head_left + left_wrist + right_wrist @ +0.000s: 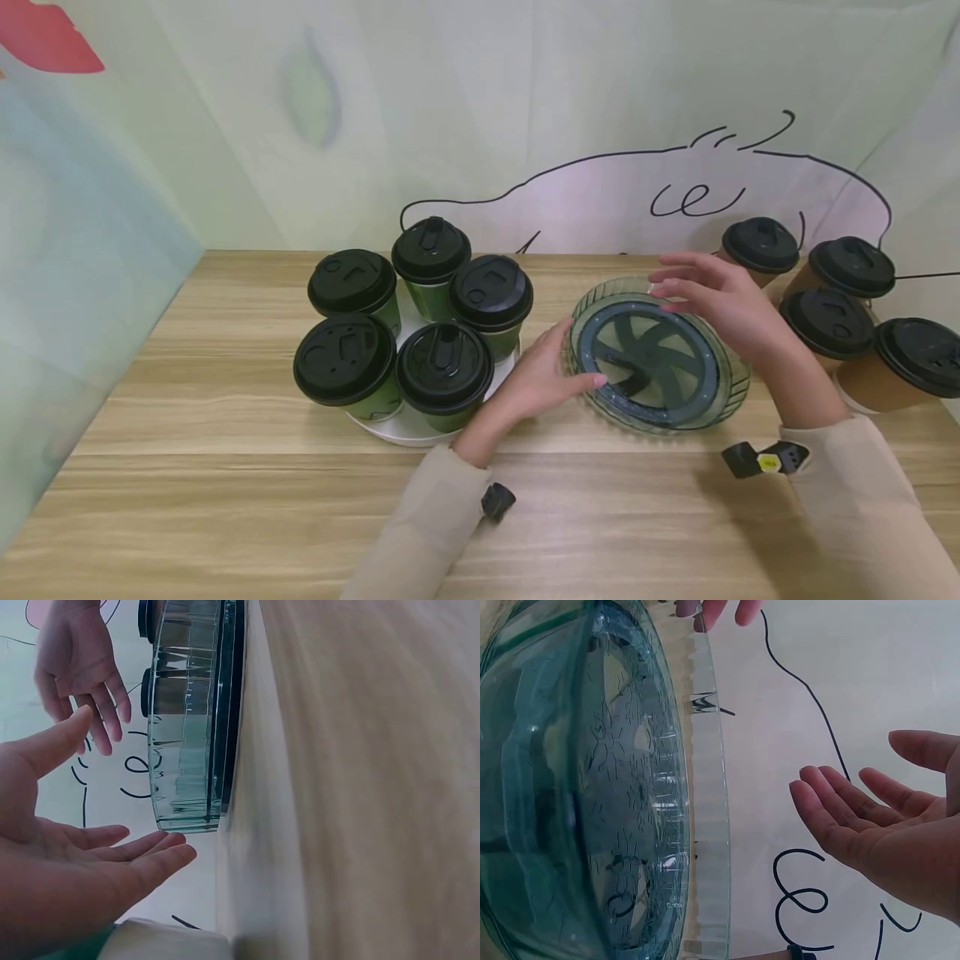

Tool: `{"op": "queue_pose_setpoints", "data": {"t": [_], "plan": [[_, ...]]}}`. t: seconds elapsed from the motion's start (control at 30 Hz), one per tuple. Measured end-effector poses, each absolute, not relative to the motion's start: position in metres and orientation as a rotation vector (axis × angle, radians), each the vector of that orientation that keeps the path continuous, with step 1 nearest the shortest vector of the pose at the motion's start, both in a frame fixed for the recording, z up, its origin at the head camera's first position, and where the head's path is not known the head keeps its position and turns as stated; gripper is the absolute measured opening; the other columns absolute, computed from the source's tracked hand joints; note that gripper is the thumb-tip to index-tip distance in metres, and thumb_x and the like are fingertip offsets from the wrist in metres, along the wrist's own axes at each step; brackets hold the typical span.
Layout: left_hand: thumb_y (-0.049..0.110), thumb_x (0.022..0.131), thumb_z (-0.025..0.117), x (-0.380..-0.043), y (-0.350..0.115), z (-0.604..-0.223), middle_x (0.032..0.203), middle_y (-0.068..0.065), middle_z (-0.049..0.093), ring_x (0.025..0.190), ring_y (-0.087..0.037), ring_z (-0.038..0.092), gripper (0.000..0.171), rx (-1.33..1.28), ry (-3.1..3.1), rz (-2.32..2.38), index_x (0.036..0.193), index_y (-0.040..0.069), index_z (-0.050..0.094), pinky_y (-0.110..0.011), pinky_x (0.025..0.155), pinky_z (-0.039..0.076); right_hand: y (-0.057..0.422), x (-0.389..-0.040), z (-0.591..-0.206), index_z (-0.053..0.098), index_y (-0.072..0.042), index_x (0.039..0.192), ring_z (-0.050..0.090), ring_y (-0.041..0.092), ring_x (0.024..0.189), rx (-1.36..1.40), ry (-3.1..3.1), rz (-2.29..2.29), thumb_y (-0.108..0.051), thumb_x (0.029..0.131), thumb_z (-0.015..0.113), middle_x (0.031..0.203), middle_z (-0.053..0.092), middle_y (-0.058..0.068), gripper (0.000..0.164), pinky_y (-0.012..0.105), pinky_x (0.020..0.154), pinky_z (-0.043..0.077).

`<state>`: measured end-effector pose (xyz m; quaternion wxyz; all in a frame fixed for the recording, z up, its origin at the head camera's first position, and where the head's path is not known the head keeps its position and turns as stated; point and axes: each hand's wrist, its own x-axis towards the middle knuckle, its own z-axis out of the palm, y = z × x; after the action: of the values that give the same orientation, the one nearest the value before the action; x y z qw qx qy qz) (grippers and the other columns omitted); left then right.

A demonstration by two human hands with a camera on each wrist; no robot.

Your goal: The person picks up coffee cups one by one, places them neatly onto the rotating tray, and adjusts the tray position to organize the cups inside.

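Note:
A round, clear, green-tinted tray with a fluted wall (733, 387) sits on the table, a dark spoked ring showing through its floor. My left hand (538, 379) is at the tray's left side, fingers spread and thumb reaching over the near rim. In the left wrist view those fingers (154, 859) extend straight by the tray wall (184, 761), holding nothing. Above the tray's back right edge hovers my right hand (716, 304), fingers loosely bent. The right wrist view has this hand (885, 825) palm up and apart from the tray (709, 862).
Left of the tray, several green paper cups with black lids (446, 367) stand on a white round tray (408, 435), close by my left forearm. Several brown cups with black lids (870, 383) stand at the right, beyond my right wrist. A printed cloth backdrop (480, 108) rises behind the table.

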<state>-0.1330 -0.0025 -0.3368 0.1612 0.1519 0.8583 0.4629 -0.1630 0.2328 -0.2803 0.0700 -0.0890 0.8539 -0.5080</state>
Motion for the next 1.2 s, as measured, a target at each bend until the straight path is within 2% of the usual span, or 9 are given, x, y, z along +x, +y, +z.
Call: {"op": "queue_pose_setpoints", "data": {"t": [0.47, 0.8, 1.2], "plan": [[0.038, 0.083, 0.066, -0.136, -0.001, -0.341, 0.147, -0.011, 0.026, 0.132, -0.027, 0.028, 0.082, 0.415, 2.415, 1.379, 0.146, 0.010, 0.020, -0.045, 0.103, 0.029, 0.242, -0.159, -0.284, 0.042, -0.010, 0.133, 0.054, 0.018, 0.107, -0.293, 2.564, -1.532, -0.032, 0.095, 0.047, 0.125, 0.051, 0.014, 0.045, 0.024, 0.085, 0.048], [0.038, 0.083, 0.066, -0.135, -0.003, -0.342, 0.141, -0.014, 0.035, 0.126, -0.028, 0.036, 0.082, 0.416, 2.403, 1.417, 0.145, 0.008, 0.023, -0.045, 0.100, 0.034, 0.253, -0.153, -0.283, 0.041, -0.012, 0.134, 0.056, 0.011, 0.104, -0.260, 2.603, -1.510, -0.034, 0.095, 0.048, 0.125, 0.051, 0.010, 0.045, 0.020, 0.083, 0.048], [0.039, 0.082, 0.066, -0.136, -0.002, -0.343, 0.142, -0.014, 0.034, 0.127, -0.027, 0.036, 0.083, 0.393, 2.376, 1.418, 0.145, 0.008, 0.022, -0.044, 0.100, 0.034, 0.265, -0.150, -0.284, 0.044, -0.010, 0.131, 0.056, 0.010, 0.102, -0.250, 2.641, -1.500, -0.029, 0.096, 0.048, 0.121, 0.054, 0.006, 0.041, 0.019, 0.081, 0.048]]}}
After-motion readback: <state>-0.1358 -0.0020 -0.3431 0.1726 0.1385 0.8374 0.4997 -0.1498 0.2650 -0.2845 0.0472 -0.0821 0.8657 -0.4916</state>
